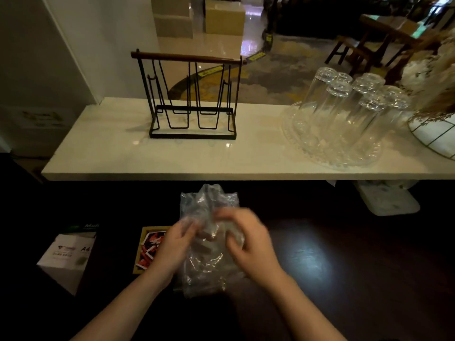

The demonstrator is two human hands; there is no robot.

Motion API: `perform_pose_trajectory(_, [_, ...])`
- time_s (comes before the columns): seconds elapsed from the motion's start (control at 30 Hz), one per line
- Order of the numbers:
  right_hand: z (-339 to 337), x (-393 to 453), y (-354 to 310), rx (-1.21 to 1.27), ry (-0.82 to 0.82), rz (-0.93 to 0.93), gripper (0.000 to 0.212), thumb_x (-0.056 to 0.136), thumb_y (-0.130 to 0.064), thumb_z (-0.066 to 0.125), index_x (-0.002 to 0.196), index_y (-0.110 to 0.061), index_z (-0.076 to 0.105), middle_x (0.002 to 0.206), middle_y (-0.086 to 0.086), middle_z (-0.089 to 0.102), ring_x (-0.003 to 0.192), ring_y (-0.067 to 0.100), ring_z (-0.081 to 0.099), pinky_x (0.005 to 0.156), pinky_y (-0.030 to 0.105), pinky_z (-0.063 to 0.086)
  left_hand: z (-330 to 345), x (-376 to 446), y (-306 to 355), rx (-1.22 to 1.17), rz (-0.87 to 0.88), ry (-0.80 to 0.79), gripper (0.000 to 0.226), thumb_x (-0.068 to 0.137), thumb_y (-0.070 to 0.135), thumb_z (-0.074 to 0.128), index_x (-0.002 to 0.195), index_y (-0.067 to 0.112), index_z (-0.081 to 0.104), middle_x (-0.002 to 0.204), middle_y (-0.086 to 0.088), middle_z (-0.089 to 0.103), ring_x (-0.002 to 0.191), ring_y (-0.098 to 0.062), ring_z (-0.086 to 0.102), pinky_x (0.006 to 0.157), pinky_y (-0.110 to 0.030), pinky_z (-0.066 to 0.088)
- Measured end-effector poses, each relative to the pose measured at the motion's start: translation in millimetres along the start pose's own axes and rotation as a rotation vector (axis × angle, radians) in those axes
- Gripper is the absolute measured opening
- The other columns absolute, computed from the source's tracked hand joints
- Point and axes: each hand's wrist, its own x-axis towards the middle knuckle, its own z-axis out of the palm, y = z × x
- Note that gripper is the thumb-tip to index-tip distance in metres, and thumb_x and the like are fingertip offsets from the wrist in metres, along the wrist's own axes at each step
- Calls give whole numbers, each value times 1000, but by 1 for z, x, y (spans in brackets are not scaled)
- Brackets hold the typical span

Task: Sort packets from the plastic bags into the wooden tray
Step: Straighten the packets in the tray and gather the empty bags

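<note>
A person stands at a dark counter, both bare hands working a clear plastic bag [209,242] held just above the surface. The left hand [172,244] pinches the bag's left side, fingers closed on the film. The right hand [248,242] is blurred, but it appears closed on the bag's right side too. Pale packets [205,244] show dimly through the plastic between the two hands; how many, I cannot tell.

The wooden tray [138,252] lies on the counter just beside the left wrist, partly hidden behind hand and bag. One visible compartment already holds a heap of red, black and white packets [147,252].

This looks like the opening step: getting into the bag to reach what is inside. Next, I would judge, the hands need to find the bag's mouth, part it, and draw packets out, then carry them a short way left to the tray, into whichever compartment suits them.

There is open dark counter to the right of the hands. To the left stands a white paper box [66,257], near the tray. Behind, a raised pale shelf [98,156] overhangs, bearing a black wire rack [190,99] and upturned glasses [344,114] on a glass plate; these sit well apart from the work.
</note>
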Motion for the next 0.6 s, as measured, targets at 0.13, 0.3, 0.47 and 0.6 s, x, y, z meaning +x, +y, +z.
perform_pose_trajectory(0.13, [-19,30,9,-25,81,219,43,78,-44,66,117,-29,53,124,-10,51,114,2,50,92,18,42,-5,-12,3,-20,9,-24,24,97,28,41,87,29,62,67,19,72,73,4,68,55,-8,48])
perform_pose_trajectory(0.3, [6,25,6,186,153,425,29,84,-29,68,57,-25,58,104,-11,60,102,4,58,87,30,47,-13,-19,8,-107,21,64,29,96,27,39,86,22,65,70,15,74,73,-1,68,63,-12,50])
perform_pose_trajectory(0.47, [24,11,7,539,190,578,20,83,-30,70,101,-21,69,122,-5,62,111,17,61,92,37,51,-17,-26,14,-225,37,125,21,98,24,39,97,31,58,89,18,63,85,7,57,70,-12,43])
perform_pose_trajectory(0.6, [30,2,5,1007,-117,789,77,66,-32,83,132,-21,44,129,13,61,106,29,66,84,42,55,-25,-24,14,-252,53,95,24,89,31,47,104,23,63,92,11,72,100,-7,65,75,-18,52])
